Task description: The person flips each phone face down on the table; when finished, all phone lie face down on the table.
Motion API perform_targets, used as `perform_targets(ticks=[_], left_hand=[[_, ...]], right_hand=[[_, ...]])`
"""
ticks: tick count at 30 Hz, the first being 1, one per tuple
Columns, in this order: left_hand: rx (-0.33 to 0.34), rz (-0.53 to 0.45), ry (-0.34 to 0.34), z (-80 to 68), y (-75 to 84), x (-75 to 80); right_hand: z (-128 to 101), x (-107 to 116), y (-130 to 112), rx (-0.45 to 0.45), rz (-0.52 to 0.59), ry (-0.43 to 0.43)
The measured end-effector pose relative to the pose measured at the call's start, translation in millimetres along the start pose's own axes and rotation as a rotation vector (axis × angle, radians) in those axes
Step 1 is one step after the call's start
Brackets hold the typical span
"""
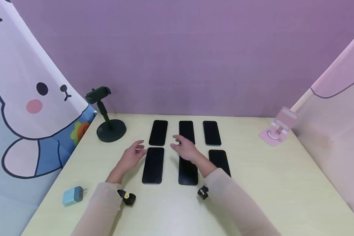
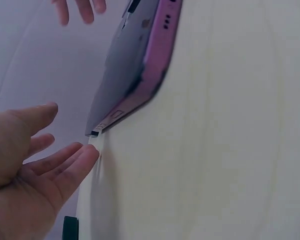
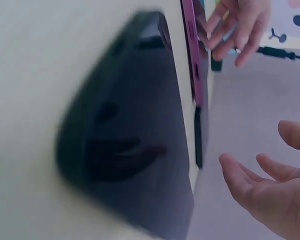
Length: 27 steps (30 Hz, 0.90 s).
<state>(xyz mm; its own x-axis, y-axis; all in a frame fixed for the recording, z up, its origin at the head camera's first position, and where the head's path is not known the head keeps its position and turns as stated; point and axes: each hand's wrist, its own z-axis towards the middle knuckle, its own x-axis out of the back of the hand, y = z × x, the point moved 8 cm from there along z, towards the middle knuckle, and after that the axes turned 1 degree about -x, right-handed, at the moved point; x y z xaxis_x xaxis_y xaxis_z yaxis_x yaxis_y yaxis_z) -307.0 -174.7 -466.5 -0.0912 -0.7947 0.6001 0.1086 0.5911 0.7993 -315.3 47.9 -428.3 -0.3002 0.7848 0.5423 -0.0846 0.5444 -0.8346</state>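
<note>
Several black-screened phones lie flat in two rows of three. My left hand (image 1: pixel 131 156) hovers beside the front left phone (image 1: pixel 153 165), fingers loosely extended and holding nothing. That phone's purple-pink edge (image 2: pixel 157 55) shows in the left wrist view. Over the middle column is my right hand (image 1: pixel 187 149), between the back middle phone (image 1: pixel 186 127) and the front middle phone (image 1: pixel 188 173), partly covering both. Its fingers are spread and grip nothing; the right wrist view shows them apart from the dark phone (image 3: pixel 140 130). My right forearm partly hides the front right phone (image 1: pixel 218 158).
The back left phone (image 1: pixel 158 132) and back right phone (image 1: pixel 212 133) complete the far row. A dark green phone stand (image 1: pixel 111 130) is at the far left, a pink folding stand (image 1: pixel 272 136) at the far right. Near the left edge lies a blue plug adapter (image 1: pixel 72 196).
</note>
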Motion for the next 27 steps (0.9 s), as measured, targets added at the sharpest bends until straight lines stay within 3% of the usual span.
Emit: perform_targets(ticks=[10, 21, 27], left_hand=[[-0.012, 0.006, 0.007, -2.8, 1.6, -6.5], [-0.047, 0.064, -0.019, -0.1, 2.6, -13.0], [-0.038, 0.103, -0.036, 1.1, 2.6, -13.1]], right_hand=[[8.3, -43.9, 1.7, -0.089, 0.038, -0.041], [15.4, -55.0, 0.9, -0.066, -0.102, 0.041], [17.3, -57.3, 1.4, -0.100, -0.087, 0.039]])
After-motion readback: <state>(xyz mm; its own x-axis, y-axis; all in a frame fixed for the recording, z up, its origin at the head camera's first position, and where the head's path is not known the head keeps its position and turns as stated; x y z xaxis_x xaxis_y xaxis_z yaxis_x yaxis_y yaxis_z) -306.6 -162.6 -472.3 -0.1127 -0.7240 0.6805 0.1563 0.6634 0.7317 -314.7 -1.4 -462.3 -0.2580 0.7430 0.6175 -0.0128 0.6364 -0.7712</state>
